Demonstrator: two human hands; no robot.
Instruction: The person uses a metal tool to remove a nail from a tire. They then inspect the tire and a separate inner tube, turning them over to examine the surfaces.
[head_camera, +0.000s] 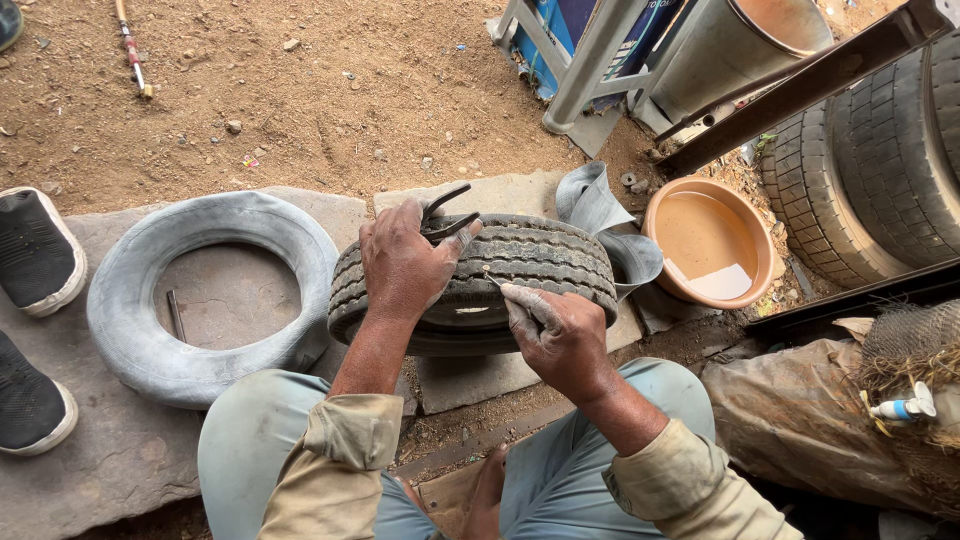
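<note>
Halfway, seemingly: gripping pliers (445, 215) in left hand (400, 268) atop tyre (530, 262), right hand (560, 335) pinching small nail (492, 279) against tread; tube (210, 295) lying aside.

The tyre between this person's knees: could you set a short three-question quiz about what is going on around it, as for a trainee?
1. True or false: the left hand rests on the tyre and holds black pliers.
2. What does the right hand pinch against the tread? A) a small thin pin-like piece B) a paintbrush C) a hammer
3. Fill in: the grey inner tube lies flat on the stone slab to the ____ of the tyre in the picture.

Key
1. True.
2. A; it is too small to tell exactly what it is.
3. Left. The orange basin is on the other side.
</note>
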